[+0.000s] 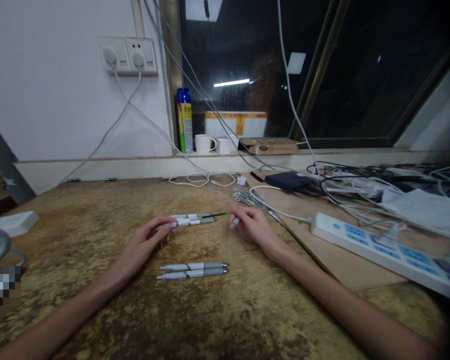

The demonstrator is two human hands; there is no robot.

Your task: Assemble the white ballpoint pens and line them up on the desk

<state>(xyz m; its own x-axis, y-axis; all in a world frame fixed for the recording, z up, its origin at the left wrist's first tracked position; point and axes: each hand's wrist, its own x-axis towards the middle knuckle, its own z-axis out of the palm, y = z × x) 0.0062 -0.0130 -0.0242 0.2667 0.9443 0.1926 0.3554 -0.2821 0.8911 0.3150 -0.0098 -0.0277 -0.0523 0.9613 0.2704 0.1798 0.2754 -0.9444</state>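
My left hand (152,237) pinches the white barrel of a pen, pointing right. A thin dark refill (215,215) stretches from that barrel to my right hand (247,222), whose fingertips hold its right end. A short grey pen part (234,223) is also held in my right hand, angled downward. Just behind the refill, white and grey pens (197,220) lie on the worn table (116,320), partly hidden by my left hand. Nearer to me, two more white and grey pens (195,270) lie side by side, their grey ends to the right.
A white power strip (382,250) lies on a brown board (345,270) at the right. Behind it are tangled cables and a dark box (290,181). A clear plastic bag (247,198) sits beyond my right hand. At the left edge is a white box (13,226).
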